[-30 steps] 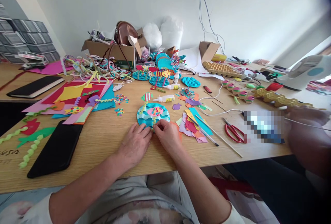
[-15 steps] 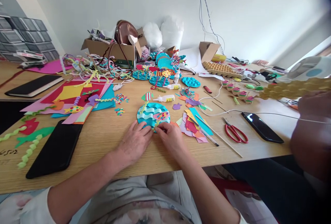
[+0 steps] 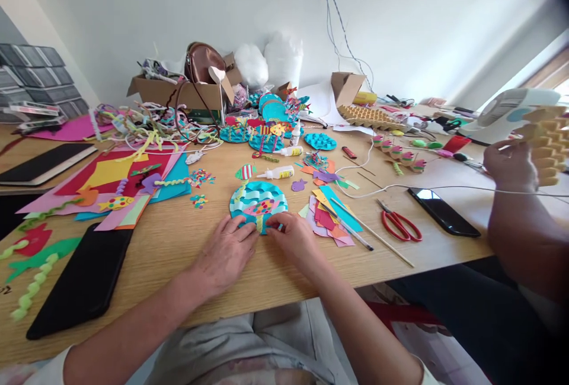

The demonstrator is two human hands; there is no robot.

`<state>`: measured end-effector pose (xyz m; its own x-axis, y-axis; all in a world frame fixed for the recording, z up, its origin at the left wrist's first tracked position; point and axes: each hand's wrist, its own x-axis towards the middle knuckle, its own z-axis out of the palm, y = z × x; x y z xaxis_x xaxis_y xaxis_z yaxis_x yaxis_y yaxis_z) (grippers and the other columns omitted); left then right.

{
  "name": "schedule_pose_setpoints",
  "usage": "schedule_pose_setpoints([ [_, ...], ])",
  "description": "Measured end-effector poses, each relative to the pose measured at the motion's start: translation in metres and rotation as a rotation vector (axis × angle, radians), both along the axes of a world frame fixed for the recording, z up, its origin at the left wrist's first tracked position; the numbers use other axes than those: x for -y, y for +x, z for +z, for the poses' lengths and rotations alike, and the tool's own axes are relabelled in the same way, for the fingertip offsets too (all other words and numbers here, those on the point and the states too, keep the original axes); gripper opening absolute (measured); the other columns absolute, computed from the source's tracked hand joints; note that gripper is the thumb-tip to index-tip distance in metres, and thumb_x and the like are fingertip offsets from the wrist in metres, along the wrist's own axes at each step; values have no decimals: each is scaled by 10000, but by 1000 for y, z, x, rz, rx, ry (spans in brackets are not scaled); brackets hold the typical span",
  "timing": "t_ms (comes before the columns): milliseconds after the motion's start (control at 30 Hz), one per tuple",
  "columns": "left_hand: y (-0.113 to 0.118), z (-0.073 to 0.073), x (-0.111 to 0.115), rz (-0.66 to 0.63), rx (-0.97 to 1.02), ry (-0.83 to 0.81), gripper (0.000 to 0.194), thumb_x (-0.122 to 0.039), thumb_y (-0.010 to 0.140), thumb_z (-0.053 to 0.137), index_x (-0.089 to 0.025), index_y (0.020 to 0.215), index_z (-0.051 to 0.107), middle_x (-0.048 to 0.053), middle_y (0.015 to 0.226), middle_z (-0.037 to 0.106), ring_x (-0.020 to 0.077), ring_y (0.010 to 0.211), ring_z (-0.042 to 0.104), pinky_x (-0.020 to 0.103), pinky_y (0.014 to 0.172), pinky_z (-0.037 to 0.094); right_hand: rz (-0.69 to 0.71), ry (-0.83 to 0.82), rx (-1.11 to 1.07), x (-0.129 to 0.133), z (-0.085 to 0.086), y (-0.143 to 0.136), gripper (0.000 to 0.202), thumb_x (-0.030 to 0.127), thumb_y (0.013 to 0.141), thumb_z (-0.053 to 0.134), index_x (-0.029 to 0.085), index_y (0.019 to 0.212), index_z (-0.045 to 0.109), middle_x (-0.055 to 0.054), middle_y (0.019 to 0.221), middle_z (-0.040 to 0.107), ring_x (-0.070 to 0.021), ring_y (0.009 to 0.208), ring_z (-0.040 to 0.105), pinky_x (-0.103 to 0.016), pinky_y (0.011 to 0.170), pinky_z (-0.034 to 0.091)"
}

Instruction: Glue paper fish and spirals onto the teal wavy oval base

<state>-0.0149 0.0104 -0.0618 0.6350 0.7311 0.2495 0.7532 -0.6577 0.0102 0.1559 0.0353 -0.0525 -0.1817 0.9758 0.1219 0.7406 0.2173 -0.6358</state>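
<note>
A round blue paper disc [image 3: 278, 191] with wavy pale-blue strips lies before me at the table's front. On it is a pink spotted fish cutout [image 3: 262, 207] with a yellow-green pipe cleaner [image 3: 259, 223] below, reaching the lower edge. My left hand [image 3: 231, 249] grips the lower-left rim, fingertips on top. At the lower-right rim my right hand [image 3: 293, 236] has its fingers curled together beside the pipe cleaner; whatever they pinch is hidden. A green striped fish cutout [image 3: 245, 172] stands out past the disc's top left, close to a glue bottle [image 3: 276, 172].
Paper scraps [image 3: 331, 219], a pen, a stick and red-handled scissors [image 3: 398, 223] lie to the right, with a phone [image 3: 443, 212]. Coloured sheets [image 3: 111, 163] and a black case [image 3: 82, 281] are left. Another person's hand [image 3: 511, 166] holds an egg-carton sheet [image 3: 546, 145].
The view has shifted slightly right. My right fingers have moved off the pipe cleaner, which now shows more clearly. The other person's hand and egg-carton sheet have come further into view.
</note>
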Motion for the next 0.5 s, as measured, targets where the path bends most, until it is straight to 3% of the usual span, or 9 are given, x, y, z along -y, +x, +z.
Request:
schedule_pose_setpoints([
  [100,-1,-1,-1,-11,2,-1,248,-174,866,473,-184,1089,580,33,1126,602,262,1131,429,443,963,343,25,-64,-66,-8,0,0,159,163,683,640,241,805,705,5,789,678,-118,638,553,-216,593,391],
  [267,-3,-3,-2,-9,-4,-14,282,-171,850,492,-199,1122,564,32,1152,595,260,1152,431,473,984,332,82,-77,-102,-15,-4,-3,126,134,669,617,231,702,689,28,735,662,-100,610,534,-200,572,377],
  [500,-2,-4,-2,-14,-2,-21,322,-167,844,502,-193,1163,542,32,1154,598,256,1178,418,464,1010,321,109,4,28,-17,-2,-8,114,116,659,579,198,657,659,1,729,645,-115,660,538,-205,593,351],
])
